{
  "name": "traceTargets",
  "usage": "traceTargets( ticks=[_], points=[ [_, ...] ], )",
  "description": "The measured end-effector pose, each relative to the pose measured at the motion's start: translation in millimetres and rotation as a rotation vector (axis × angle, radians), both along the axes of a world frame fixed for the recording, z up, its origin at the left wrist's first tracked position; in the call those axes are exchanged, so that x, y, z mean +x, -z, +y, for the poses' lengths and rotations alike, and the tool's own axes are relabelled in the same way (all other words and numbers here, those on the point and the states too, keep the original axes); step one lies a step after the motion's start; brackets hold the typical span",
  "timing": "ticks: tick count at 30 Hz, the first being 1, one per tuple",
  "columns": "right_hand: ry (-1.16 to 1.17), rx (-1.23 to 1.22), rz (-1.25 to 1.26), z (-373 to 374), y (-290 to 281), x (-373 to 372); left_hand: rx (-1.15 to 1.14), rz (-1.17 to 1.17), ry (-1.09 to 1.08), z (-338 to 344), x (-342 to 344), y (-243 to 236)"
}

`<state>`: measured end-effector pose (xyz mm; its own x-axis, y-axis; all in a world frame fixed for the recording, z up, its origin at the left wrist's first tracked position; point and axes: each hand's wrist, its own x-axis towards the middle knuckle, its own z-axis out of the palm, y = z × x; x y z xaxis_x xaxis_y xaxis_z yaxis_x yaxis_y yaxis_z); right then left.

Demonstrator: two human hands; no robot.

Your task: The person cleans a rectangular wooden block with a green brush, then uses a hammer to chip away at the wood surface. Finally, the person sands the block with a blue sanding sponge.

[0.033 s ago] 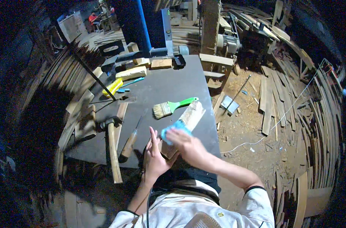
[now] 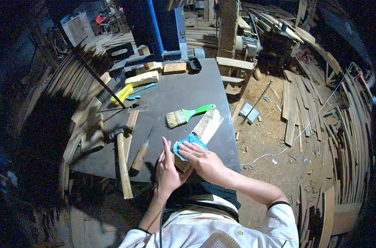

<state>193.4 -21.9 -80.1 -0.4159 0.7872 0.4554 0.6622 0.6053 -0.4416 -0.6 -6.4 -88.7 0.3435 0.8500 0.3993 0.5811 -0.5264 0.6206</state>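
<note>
Under my right hand (image 2: pixel 202 160) a crumpled blue cloth (image 2: pixel 180 153) is pressed onto a rough piece of wood (image 2: pixel 208 126), the fingers lying together over it. My left hand (image 2: pixel 168 171) braces the near end of that wood, fingers stretched up along its left side and thumb on the near side. The wood slants away to the right. Just beyond it lies a paintbrush (image 2: pixel 190 115) with a green handle and pale bristles. Left of my left hand is a wood-handled chisel-like tool (image 2: pixel 141 155), and farther left a hammer (image 2: pixel 122 161) whose handle overhangs the near edge.
The dark tabletop (image 2: pixel 192 91) carries a yellow brush (image 2: pixel 122 95), a thin blue tool (image 2: pixel 144 88), wood blocks (image 2: pixel 174 68) and a black tray (image 2: pixel 194 65) toward the back. Planks (image 2: pixel 293 107) and shavings cover the floor at right. A distant person (image 2: pixel 100 19) is at far left.
My right hand and the blue cloth have slid slightly toward me along the wood, and the hand is less blurred. My left hand stays at the near end.
</note>
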Motion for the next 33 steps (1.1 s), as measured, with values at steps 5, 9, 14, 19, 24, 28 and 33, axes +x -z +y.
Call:
traceTargets(
  ticks=[5, 9, 14, 19, 24, 28, 33],
  points=[
    [0.347, -0.009, 0.077, 43, 2, 52, 0.063, 0.038, 0.020, 1, 6, -1],
    [0.031, -0.053, 0.029, 6, -6, 12, 0.012, 0.024, 0.003, 0, 2, 4],
    [0.265, -0.001, 0.092, 52, -8, 69, 0.055, 0.022, 0.025, 0, 4, -1],
    [0.049, -0.048, 0.012, 8, 3, 10, -0.050, -0.015, -0.006, -2, 1, 1],
    [0.196, -0.071, 0.179, 47, -5, 56, 0.014, 0.024, 0.009, -1, 4, -2],
    [0.222, -0.091, 0.069, 41, 15, 41, 0.038, 0.019, 0.019, 3, 4, 4],
    [0.106, -0.122, 0.053, 37, -17, 31, 0.022, 0.019, -0.022, -2, 1, 1]
  ],
)
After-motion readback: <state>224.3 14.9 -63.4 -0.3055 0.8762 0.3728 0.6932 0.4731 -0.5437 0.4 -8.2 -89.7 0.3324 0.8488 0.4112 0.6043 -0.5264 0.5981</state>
